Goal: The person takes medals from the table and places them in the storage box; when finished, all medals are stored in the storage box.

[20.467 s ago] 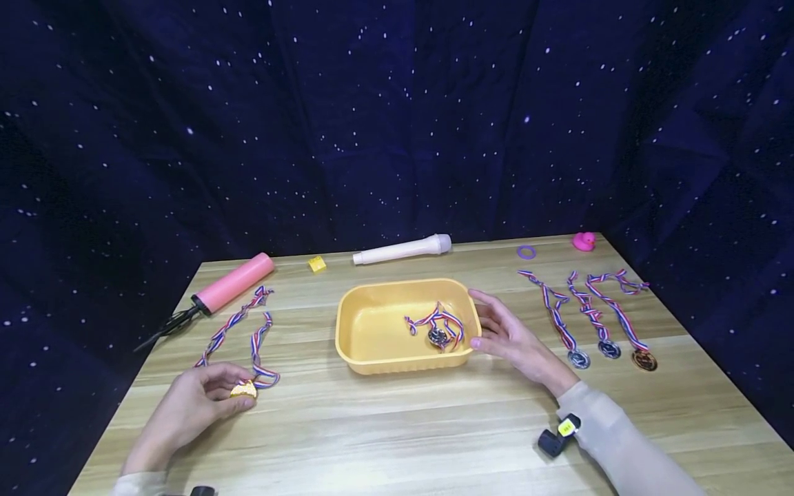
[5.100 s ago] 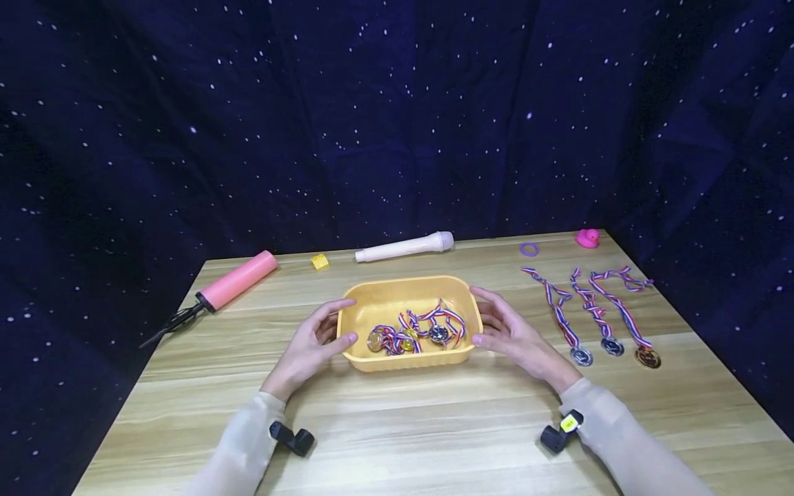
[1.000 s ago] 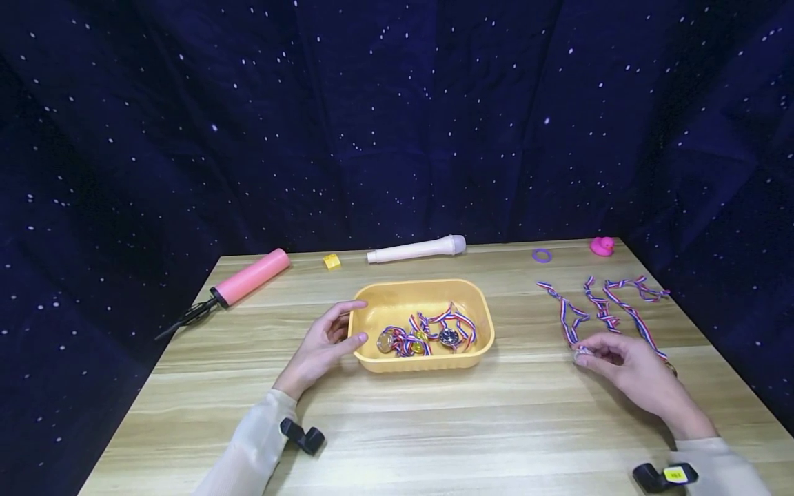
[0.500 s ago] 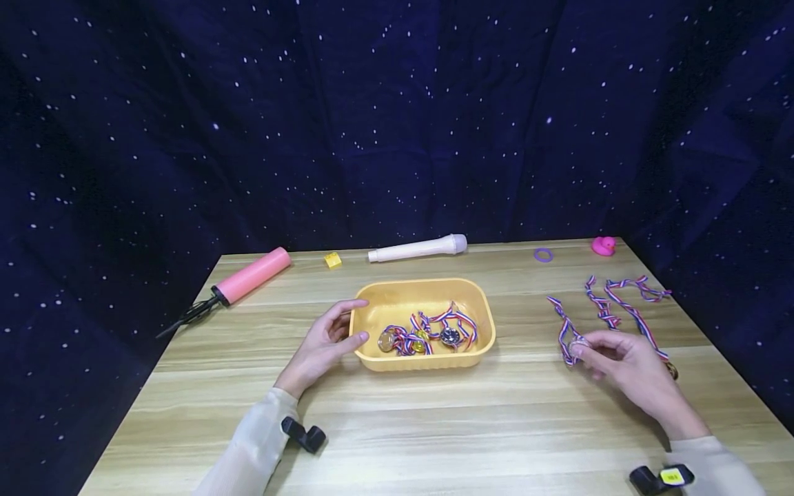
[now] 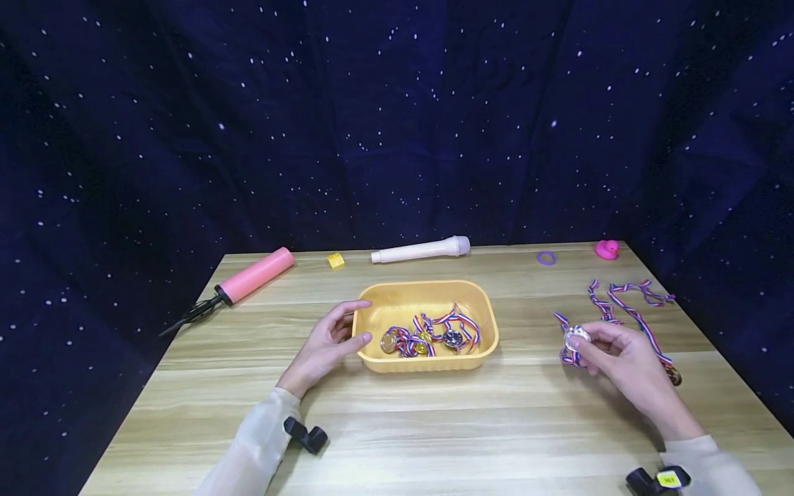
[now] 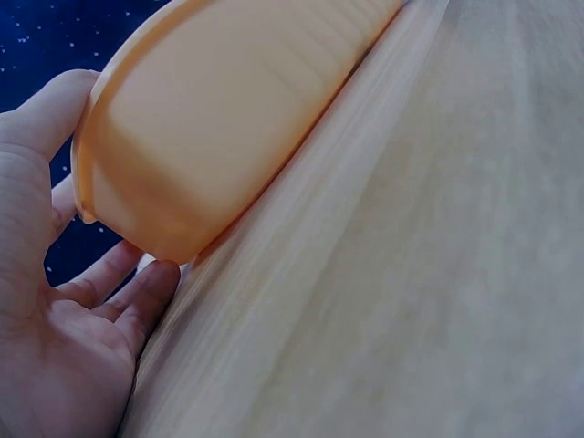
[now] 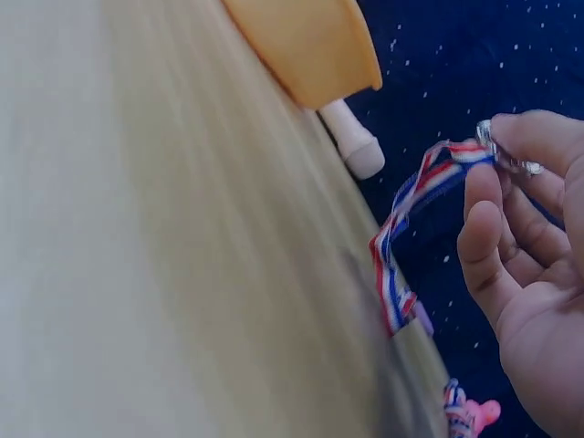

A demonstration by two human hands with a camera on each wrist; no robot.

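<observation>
A yellow plastic basin (image 5: 428, 366) stands mid-table, several medals on striped ribbons lying inside it, among them a dark silver one (image 5: 453, 338). My left hand (image 5: 324, 350) grips its left end, thumb and fingers spread around the rim; the left wrist view shows fingertips low against the basin wall (image 6: 201, 128). To the right, my right hand (image 5: 629, 365) pinches a silver medal (image 5: 576, 337) between thumb and fingers. Its red, white and blue ribbon (image 7: 388, 251) hangs down in the right wrist view. Beyond that hand lie two more ribbons, one ending in a bronze medal (image 5: 673, 375).
Along the back are a pink hand pump (image 5: 257, 275), a yellow block (image 5: 336, 260), a white toy microphone (image 5: 422, 251), a purple ring (image 5: 546, 258) and a pink rubber duck (image 5: 606, 249). A dark starry curtain (image 5: 397, 124) rises behind the wooden table (image 5: 434, 441).
Earlier, gold medals went from the left side into the basin, and the right hand left its rim. Over the last second, that hand has raised the silver medal, its ribbon trailing. The left hand stays.
</observation>
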